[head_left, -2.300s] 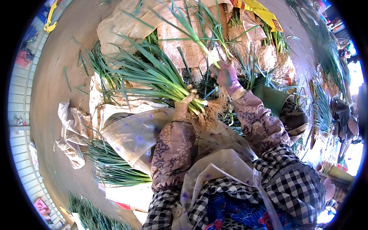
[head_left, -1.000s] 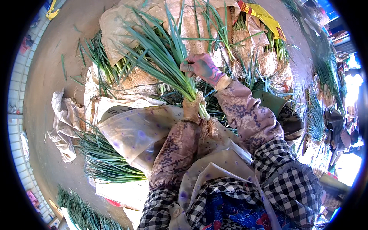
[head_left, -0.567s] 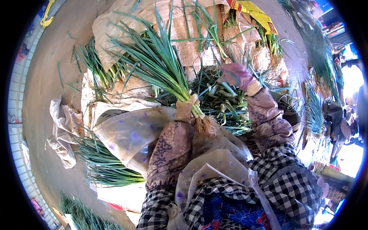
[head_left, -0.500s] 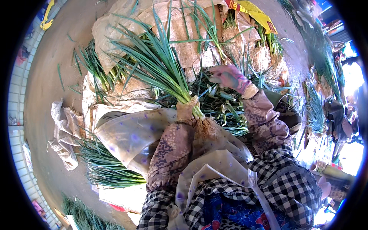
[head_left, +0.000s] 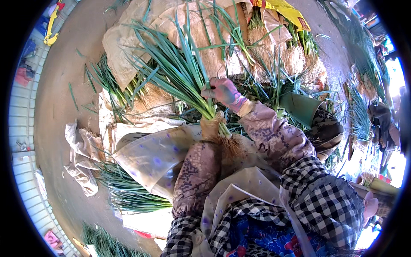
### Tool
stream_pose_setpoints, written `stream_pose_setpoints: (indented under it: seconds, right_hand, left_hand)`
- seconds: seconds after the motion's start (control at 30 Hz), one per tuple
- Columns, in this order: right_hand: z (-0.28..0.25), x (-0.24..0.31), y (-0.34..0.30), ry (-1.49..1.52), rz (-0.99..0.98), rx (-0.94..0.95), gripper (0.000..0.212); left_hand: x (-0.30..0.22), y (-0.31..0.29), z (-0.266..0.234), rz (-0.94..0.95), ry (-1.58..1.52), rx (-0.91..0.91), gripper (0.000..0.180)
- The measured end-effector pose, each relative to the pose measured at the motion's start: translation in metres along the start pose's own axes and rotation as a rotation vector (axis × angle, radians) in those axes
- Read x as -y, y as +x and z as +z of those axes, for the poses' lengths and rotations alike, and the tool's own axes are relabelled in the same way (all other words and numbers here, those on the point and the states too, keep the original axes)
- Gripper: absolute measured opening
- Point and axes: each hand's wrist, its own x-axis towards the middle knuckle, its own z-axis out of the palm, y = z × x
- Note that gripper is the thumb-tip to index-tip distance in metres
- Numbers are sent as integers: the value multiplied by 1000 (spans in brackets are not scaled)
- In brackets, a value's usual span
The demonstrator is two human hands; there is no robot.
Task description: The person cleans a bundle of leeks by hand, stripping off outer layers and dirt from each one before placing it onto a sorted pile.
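My gloved left hand [head_left: 211, 127] is closed round the white lower stems of a bunch of green onions [head_left: 180, 77]. The long green leaves fan out to the upper left, and a tangle of pale roots [head_left: 231, 146] hangs below the fist. At the right side of the bunch, just above my left hand, my right hand [head_left: 225, 93] in a pink and grey glove has its fingers bent and pinched on a green onion leaf. A clear plastic apron with purple spots [head_left: 154, 160] spreads under my left forearm.
Rooted green onions lie along the back, partly covered by beige sacking [head_left: 124, 47] and a yellow bag [head_left: 289, 13]. Another leafy pile [head_left: 132, 192] is at the left. A crumpled white sack [head_left: 81, 150] lies on the floor. A green boot [head_left: 302, 110] stands right of my right arm.
My right hand has moved left and slightly down, from over the loose leaves to the bunch, and its fingers have closed there. My left hand keeps its hold.
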Motion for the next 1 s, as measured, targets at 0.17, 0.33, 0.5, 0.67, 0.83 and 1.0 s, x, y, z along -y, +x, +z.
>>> stream_pose_setpoints:
  seconds: [0.17, 0.33, 0.5, 0.67, 0.83, 1.0]
  right_hand:
    - [-21, 33, -30, 324, 44, -110, 11]
    - [-93, 30, -37, 462, 19, -412, 11]
    - [-184, 16, -61, 142, 220, -405, 13]
    - [-212, -46, -105, -1361, 243, 515, 34]
    - [-219, -65, -73, -970, 252, 23, 36]
    - [-214, -98, 7, -617, -136, -349, 28]
  left_hand:
    - [2, 14, -3, -98, -196, 112, 27]
    - [0, 9, -8, -103, -480, 389, 52]
    - [-20, 9, -1, -162, -459, 401, 46]
    - [-75, 7, -19, -90, -410, 544, 52]
    - [-96, 9, -10, 138, -273, 286, 37]
    - [-90, 8, -15, 75, -322, 269, 45]
